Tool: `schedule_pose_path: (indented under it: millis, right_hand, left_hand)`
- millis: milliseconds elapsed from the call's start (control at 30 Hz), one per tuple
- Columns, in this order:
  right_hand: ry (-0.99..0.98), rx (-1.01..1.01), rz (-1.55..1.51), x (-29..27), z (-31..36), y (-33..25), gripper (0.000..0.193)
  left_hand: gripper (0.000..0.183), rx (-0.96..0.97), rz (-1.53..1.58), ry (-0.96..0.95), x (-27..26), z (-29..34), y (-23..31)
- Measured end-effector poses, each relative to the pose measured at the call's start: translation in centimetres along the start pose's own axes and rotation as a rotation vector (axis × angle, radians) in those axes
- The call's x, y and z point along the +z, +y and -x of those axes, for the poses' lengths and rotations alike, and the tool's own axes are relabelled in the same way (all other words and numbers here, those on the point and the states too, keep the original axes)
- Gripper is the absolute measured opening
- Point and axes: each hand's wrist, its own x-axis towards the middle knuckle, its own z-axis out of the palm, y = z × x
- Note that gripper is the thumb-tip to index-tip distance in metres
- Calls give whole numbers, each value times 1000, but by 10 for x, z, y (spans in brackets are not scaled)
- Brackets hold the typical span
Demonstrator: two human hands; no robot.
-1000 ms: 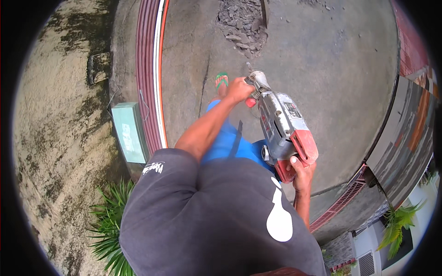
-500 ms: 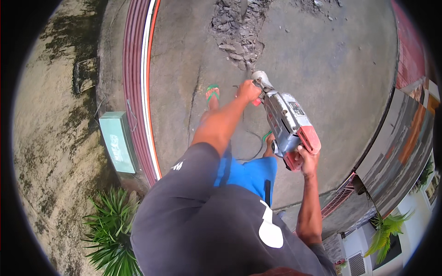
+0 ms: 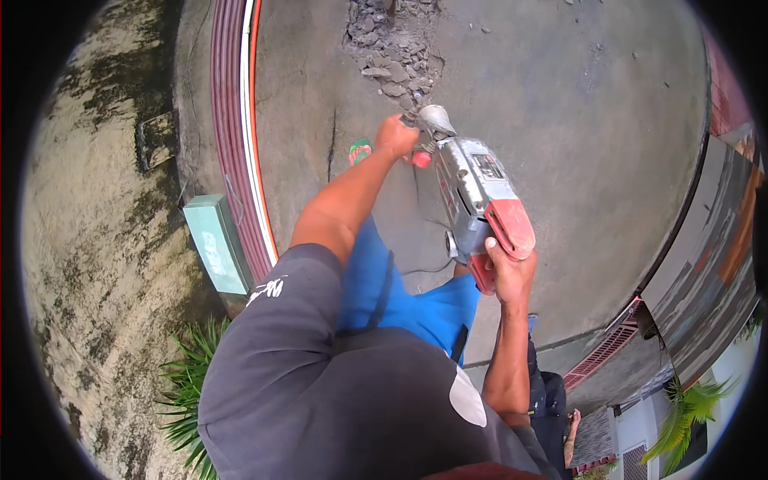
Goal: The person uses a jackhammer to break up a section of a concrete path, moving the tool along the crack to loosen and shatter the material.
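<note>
A grey and red demolition hammer (image 3: 472, 180) slants across the middle of the view, nose toward the far left. My left hand (image 3: 396, 136) is closed round its front side handle, beside the pale nose cone (image 3: 436, 120). At the rear, my right hand (image 3: 512, 272) wraps the red grip, thumb on top. The hammer's nose is close to the near end of a strip of broken concrete (image 3: 400, 60). Whether a chisel touches the ground I cannot tell.
A dark cord (image 3: 428, 270) trails near my legs. Maroon ribbed strips (image 3: 228, 120) run along the left, beside a green box (image 3: 216, 244) and a plant (image 3: 192, 376). Concrete paving (image 3: 592, 160) spreads to the right. Behind me at right is another person in dark clothes (image 3: 548, 400).
The hammer and both hands have shifted left and slightly farther away in the view. The scene has turned a little, and more of the other person shows at lower right.
</note>
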Motion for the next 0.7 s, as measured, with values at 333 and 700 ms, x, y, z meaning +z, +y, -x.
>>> schedule_pose_path:
  millis: [333,700]
  right_hand:
    - [3,-27,243,-9,-50,-59,14]
    - [34,33,106,2,-22,29,17]
  left_hand:
    - [27,-131,156,184,9,-6,20]
    - [27,-49,22,89,29,-8,-10]
